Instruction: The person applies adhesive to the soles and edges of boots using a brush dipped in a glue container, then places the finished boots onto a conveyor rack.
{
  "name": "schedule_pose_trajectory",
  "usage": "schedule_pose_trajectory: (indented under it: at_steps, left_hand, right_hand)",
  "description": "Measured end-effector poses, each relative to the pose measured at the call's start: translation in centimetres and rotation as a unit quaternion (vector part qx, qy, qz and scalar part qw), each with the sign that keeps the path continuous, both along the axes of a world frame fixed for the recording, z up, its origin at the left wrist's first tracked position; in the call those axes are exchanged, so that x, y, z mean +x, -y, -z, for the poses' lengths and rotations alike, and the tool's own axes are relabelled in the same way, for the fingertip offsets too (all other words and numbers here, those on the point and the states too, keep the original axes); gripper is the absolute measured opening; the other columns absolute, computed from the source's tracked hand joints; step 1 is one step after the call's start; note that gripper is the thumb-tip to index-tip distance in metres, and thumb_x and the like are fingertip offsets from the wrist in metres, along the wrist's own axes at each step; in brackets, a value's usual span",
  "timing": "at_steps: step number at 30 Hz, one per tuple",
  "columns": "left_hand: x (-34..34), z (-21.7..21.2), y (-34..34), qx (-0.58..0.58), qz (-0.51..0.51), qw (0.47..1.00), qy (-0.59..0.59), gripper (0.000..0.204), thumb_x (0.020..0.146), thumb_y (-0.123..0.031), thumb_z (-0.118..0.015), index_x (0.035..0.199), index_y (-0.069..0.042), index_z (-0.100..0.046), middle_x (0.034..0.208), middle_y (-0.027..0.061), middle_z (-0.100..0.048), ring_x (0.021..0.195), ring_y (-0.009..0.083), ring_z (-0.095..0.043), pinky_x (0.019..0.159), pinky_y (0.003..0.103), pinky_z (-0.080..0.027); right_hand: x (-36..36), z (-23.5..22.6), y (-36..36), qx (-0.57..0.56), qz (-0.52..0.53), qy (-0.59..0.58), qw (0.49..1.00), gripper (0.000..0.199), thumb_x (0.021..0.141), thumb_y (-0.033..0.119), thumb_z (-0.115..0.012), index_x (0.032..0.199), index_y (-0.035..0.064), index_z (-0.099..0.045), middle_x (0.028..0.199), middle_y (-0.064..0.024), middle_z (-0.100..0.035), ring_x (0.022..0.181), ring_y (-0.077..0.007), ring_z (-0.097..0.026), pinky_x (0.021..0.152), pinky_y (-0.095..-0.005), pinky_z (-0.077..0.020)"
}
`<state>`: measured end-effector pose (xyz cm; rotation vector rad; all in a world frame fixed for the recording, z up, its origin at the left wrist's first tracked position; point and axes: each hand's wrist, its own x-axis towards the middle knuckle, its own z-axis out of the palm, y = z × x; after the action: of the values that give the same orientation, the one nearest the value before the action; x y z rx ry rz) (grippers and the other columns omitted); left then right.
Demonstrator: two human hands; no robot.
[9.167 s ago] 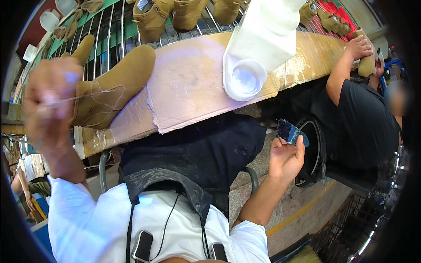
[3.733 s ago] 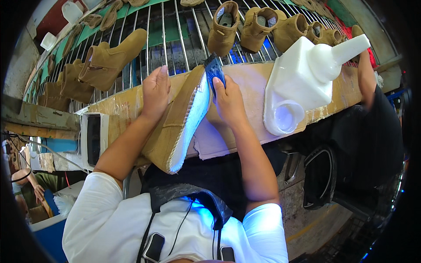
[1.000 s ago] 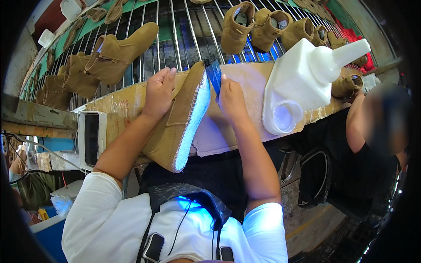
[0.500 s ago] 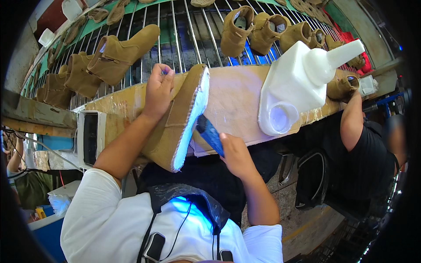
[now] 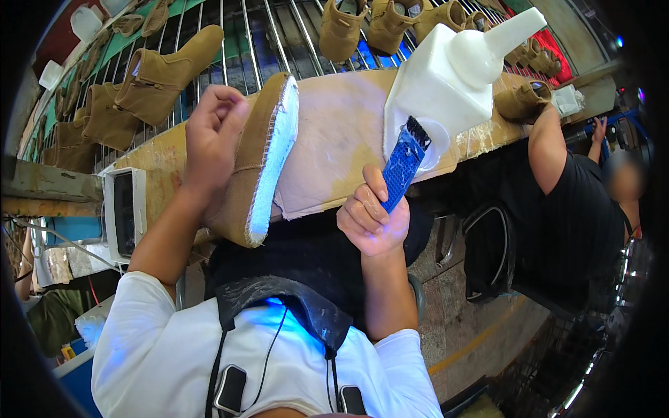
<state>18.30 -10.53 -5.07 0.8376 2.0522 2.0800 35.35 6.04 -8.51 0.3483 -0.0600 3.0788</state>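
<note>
A tan boot point(image 5: 240, 167) lies tilted on its side at the bench edge, its white-coated sole point(image 5: 275, 153) facing right and stitching along the rim. My left hand point(image 5: 217, 136) is curled closed against the boot's left side, the forearm crossing its upper; what those fingers hold, if anything, is hidden. In my right hand point(image 5: 376, 219) is a brush point(image 5: 404, 167) with a blue, mesh-textured handle and dark bristles pointing up. The bristle end overlaps the round cup point(image 5: 437, 143) at the near end of a white plastic bottle point(image 5: 439, 80); whether they touch I cannot tell.
Tan boots point(image 5: 157, 80) stand on a metal-bar rack point(image 5: 268, 35) beyond the bench point(image 5: 334, 139), on both sides. A white-framed box point(image 5: 127, 212) sits at the bench's left end. At right, a co-worker in black point(image 5: 578, 209) reaches toward another boot point(image 5: 519, 103).
My right hand has lifted the brush off the sole and carried it right, to the bottle's cup, turning the bristles upward. The whole view has shifted; my left hand and the boot keep together.
</note>
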Motion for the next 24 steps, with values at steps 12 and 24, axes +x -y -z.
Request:
schedule_pose_trajectory:
  at_steps: [12, 24]
  left_hand:
    - [5.5, -2.5, -4.2, 0.005, 0.365, 0.891, -0.27, 0.02, 0.076, -0.002, -0.069, 0.095, -0.002, -0.062, 0.083, 0.0111, -0.058, 0.067, 0.0239, -0.058, 0.06, 0.03, -0.046]
    - [4.0, -2.9, -3.3, -0.017, 0.211, 0.977, -0.026, 0.007, 0.093, -0.008, -0.049, 0.087, -0.006, -0.046, 0.072, 0.003, -0.05, 0.062, 0.0114, -0.051, 0.056, 0.025, -0.041]
  right_hand:
    - [1.0, -1.8, 2.0, 0.062, 0.076, 0.073, 0.993, 0.029, 0.097, 0.032, -0.037, 0.079, 0.0093, -0.04, 0.051, 0.0006, -0.037, 0.037, -0.0075, -0.031, 0.038, -0.0184, -0.0285]
    - [1.9, -2.2, 1.7, 0.073, 0.088, 0.04, 0.993, 0.022, 0.096, 0.024, -0.038, 0.08, 0.0097, -0.039, 0.053, 0.0004, -0.038, 0.04, -0.0082, -0.032, 0.041, -0.0216, -0.0278]
